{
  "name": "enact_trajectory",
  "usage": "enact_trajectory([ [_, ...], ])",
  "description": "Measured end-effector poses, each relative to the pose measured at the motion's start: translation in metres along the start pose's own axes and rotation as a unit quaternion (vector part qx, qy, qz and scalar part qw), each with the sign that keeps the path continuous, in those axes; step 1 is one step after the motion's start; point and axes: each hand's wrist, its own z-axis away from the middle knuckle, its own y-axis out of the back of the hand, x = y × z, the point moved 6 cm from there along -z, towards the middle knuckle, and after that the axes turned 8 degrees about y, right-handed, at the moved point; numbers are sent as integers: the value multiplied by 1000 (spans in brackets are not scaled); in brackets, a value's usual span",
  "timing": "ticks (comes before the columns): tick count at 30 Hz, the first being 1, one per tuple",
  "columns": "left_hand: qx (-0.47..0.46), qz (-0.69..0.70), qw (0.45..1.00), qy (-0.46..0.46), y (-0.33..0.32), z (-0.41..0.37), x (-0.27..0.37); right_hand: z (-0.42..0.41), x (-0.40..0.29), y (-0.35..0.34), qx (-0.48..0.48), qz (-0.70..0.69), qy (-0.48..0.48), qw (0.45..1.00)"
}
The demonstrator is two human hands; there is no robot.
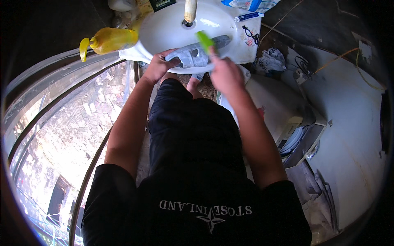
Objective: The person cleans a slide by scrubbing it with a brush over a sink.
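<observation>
Over the front rim of a white ceramic washbasin [160, 40], my left hand [160, 65] grips one end of a grey slip-on shoe [190, 57] with large openings in its upper. The shoe lies slantwise, its far end pointing right over the bowl. My right hand [226, 73] holds a bright green brush [204, 40] against the upper, with the index finger stretched along it. Brush and hand are blurred, and the bristles cannot be made out. A pale tap spout [190, 12] reaches over the drain hole [187, 23].
On the basin's left edge is a yellow pump bottle [114, 40]. A toothpaste tube [248, 16], black hair ties [251, 34] and a blue-and-white packet [252, 4] lie on the right. A washing machine [277, 101] stands at right, a window [74, 117] at left.
</observation>
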Motion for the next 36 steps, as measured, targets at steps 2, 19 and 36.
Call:
enact_trajectory([
  [2,12,6,1000,8,3,-2,-11,13,-46,-12,1,0,95,995],
  [19,18,-82,996,-32,-11,7,6,4,-34,-21,8,46,73,996],
  [36,-138,-335,929,75,-12,-25,82,-34,26,-16,12,9,-6,1000],
])
